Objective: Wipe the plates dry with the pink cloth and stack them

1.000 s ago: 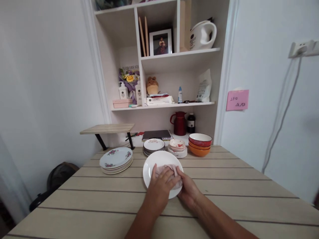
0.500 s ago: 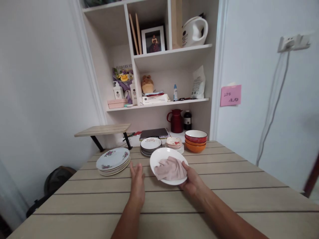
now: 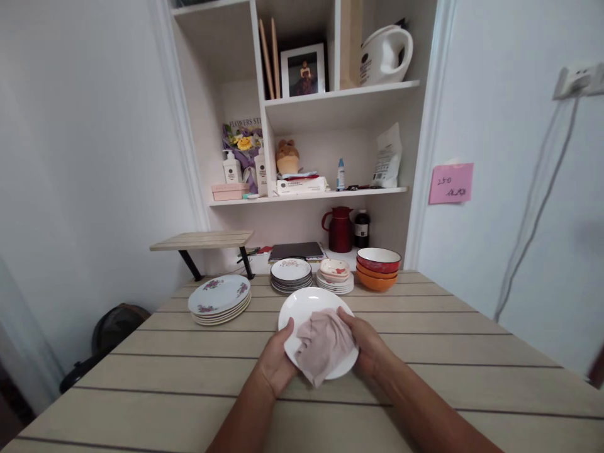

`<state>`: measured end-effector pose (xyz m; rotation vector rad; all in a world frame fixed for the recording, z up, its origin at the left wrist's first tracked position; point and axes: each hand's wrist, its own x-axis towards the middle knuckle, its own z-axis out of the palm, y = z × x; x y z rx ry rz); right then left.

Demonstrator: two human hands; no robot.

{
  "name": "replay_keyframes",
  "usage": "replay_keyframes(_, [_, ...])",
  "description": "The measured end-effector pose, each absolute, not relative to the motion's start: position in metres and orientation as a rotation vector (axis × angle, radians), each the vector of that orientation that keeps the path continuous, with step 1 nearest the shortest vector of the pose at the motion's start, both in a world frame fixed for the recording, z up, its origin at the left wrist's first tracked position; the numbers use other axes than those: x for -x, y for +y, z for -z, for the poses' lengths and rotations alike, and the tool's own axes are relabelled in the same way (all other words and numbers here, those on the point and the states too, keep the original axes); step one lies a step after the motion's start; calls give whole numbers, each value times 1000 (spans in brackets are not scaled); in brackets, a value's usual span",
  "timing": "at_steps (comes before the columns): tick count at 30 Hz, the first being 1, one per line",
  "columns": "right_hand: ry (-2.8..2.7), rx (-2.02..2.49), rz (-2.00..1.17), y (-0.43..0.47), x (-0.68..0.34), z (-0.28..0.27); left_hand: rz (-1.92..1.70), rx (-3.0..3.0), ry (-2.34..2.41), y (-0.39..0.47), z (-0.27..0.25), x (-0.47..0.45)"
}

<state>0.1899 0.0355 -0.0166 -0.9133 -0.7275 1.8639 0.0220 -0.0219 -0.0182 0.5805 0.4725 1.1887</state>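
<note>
Left hand [image 3: 277, 363] and right hand [image 3: 369, 345] pinch the upward-facing plate [image 3: 302, 304]; the cloth [image 3: 324, 343] seemingly runs lengthwise from near to far.

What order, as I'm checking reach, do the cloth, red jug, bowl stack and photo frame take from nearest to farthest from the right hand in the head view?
From the right hand:
1. Cloth, on the white plate, leftward.
2. Bowl stack, far back on the table.
3. Red jug, behind, left of the bowl stack.
4. Photo frame, on an upper shelf.
</note>
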Motion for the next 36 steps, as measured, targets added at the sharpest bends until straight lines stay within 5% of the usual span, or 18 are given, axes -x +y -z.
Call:
replay_keyframes(8, [-1385,1001,-521,32,-216,-10,-1300,-564,387,-18,20,-21])
replay_keyframes(16, [-2303,1113,-331,-6,-179,0,-1309,-595,485,-18,23,-23])
replay_keyframes(27, [-2193,1071,75,25,-193,-5,-1222,-677,503,-22,28,-38])
replay_keyframes(36, [-2127,1290,114,20,-206,-10,-1361,-634,435,-23,18,-22])
